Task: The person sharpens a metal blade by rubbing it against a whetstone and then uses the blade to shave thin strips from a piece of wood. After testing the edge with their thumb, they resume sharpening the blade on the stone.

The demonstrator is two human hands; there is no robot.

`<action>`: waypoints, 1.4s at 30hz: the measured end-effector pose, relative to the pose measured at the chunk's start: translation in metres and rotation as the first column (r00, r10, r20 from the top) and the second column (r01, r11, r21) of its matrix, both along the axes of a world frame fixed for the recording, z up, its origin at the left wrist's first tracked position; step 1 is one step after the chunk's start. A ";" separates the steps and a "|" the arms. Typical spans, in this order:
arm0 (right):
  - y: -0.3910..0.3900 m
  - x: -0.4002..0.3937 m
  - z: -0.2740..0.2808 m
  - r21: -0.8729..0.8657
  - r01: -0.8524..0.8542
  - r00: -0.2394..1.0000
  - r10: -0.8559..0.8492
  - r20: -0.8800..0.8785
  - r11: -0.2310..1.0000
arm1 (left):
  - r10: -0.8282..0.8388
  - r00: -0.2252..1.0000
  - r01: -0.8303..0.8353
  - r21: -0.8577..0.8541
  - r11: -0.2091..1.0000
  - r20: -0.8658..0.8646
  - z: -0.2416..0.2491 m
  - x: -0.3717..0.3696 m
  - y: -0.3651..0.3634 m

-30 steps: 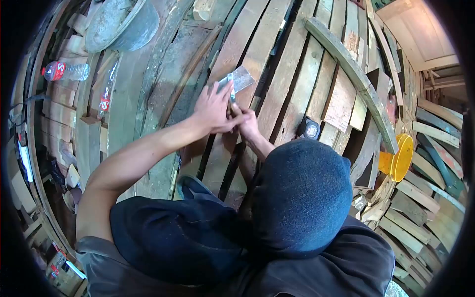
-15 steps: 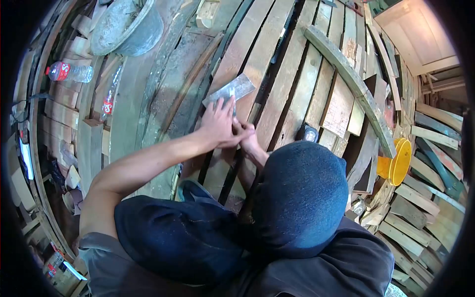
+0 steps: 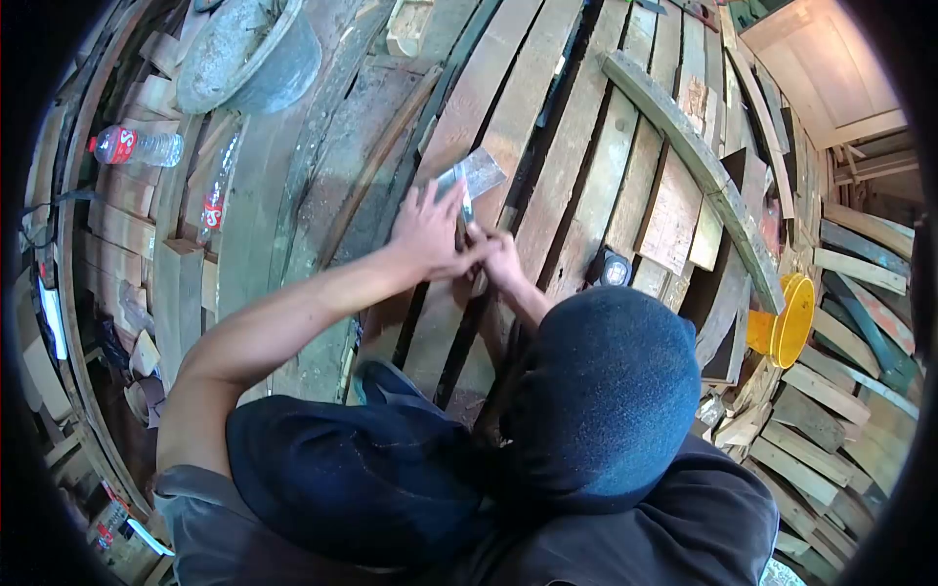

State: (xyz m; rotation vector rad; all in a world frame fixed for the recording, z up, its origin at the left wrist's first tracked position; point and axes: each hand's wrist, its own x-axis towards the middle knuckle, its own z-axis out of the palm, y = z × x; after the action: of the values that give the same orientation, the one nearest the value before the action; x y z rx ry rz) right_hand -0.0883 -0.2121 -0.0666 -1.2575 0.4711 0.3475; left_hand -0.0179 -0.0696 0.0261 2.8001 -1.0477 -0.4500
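A narrow metal tool [image 3: 466, 207], chisel-like, lies over a flat grey rectangular slab [image 3: 487, 173] on the planks. My right hand [image 3: 501, 262] is closed around its lower end, where a handle partly shows. From the left, my left hand [image 3: 428, 234] reaches in with its fingers stretched and spread over the slab's left part and the tool's blade. Its thumb extends toward my right hand, and the two touch or overlap. The fingertips' exact contact with the blade is hard to make out.
A long curved wooden beam [image 3: 684, 146] lies to the right, near a yellow bucket [image 3: 789, 320] and stacked wood offcuts. A cement-stained basin [image 3: 256, 59] and a plastic bottle [image 3: 137, 146] are at upper left. Dark gaps run between planks. My cloth-covered knee [image 3: 611, 400] fills the near side.
The tool and my right hand have shifted slightly to the right, and more of the right wrist shows. My left hand has moved a little; the slab stays about where it was.
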 end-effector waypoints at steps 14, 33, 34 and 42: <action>-0.001 0.008 0.013 0.074 -0.016 0.997 0.021 -0.076 0.997 | 0.031 0.999 -0.031 0.000 1.000 0.018 -0.008 0.002 -0.005; -0.004 0.007 0.023 0.109 -0.024 0.996 0.033 -0.083 0.994 | 0.027 1.000 -0.027 0.001 1.000 -0.010 0.001 0.005 -0.009; -0.002 0.006 0.014 0.141 0.011 0.998 -0.003 -0.056 0.990 | 0.027 1.000 -0.027 0.016 1.000 0.006 -0.001 0.003 -0.010; -0.001 -0.001 0.013 -0.008 0.005 0.996 -0.006 -0.085 1.000 | 0.026 0.998 -0.022 0.055 0.998 -0.064 0.006 -0.001 -0.009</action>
State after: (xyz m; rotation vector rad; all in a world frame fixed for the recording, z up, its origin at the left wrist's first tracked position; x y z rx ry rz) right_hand -0.0896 -0.2127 -0.0537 -1.2520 0.5489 0.3962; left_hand -0.0188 -0.0791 0.0320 2.8210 -1.0025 -0.5700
